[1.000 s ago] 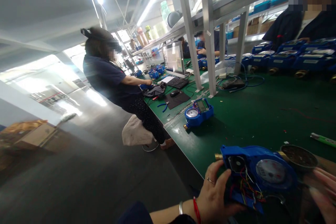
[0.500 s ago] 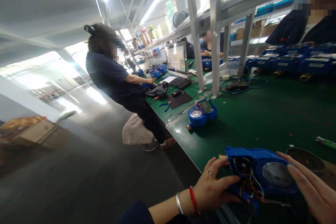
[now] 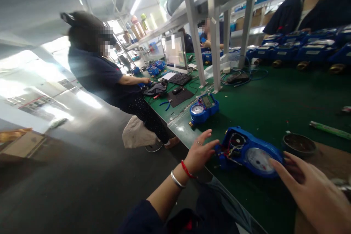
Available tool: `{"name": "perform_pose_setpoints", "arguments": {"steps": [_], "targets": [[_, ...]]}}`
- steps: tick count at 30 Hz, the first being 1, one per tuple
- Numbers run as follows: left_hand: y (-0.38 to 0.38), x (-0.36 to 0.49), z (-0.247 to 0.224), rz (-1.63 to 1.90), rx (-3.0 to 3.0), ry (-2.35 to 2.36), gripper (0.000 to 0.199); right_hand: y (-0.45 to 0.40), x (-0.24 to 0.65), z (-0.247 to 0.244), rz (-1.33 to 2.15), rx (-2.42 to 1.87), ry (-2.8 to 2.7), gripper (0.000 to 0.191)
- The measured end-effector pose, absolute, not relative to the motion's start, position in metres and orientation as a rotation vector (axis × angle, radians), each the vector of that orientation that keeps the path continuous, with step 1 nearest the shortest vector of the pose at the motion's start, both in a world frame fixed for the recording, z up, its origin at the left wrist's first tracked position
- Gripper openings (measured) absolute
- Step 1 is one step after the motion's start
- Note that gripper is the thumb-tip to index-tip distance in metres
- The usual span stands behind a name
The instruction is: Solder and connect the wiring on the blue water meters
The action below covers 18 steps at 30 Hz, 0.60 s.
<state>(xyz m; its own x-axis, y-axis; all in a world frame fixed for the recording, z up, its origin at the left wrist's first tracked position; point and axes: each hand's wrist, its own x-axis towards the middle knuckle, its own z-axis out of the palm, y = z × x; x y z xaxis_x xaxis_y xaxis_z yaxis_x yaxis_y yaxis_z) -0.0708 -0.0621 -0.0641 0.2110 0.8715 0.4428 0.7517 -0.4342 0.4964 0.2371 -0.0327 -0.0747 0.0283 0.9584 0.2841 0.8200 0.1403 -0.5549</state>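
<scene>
Two water meters (image 3: 248, 150) (image 3: 210, 109) near the table's (image 3: 260, 106) edge, between one bowl (image 3: 298, 144) and one pair of pliers (image 3: 166, 104)
One mouse (image 3: 177, 90), one keyboard (image 3: 179, 78).

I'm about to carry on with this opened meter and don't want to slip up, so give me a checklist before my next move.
1. Nearer blue meter lying on the green bench: ok, it appears to rest there.
2. Right hand at the dial end: ok, thumb over the dial's edge.
3. Left hand gripping the meter: cannot tell; fingers are spread beside the compartment end, contact unclear.
4. Compartment covered: not ok, it is open with wires exposed.
5. Wire connections sound: cannot tell, too small to see.
6. Second meter apart from this one: ok, a gap shows.
</scene>
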Motion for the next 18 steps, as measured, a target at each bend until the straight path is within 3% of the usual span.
{"name": "perform_pose_setpoints", "arguments": {"steps": [4,9,18], "targets": [[-0.067,-0.059,-0.057,1.156,2.043,1.675,0.03,-0.043,0.225,-0.044,0.424,-1.764,-1.864,0.068],[-0.075,-0.042,-0.037,1.26,1.939,1.611,0.022,-0.042,0.224,-0.04,0.478,-1.775,-1.815,0.067],[-0.073,-0.009,-0.013,1.101,1.95,1.689,0.011,-0.044,0.221,-0.037,0.521,-1.794,-1.778,0.062]]}}
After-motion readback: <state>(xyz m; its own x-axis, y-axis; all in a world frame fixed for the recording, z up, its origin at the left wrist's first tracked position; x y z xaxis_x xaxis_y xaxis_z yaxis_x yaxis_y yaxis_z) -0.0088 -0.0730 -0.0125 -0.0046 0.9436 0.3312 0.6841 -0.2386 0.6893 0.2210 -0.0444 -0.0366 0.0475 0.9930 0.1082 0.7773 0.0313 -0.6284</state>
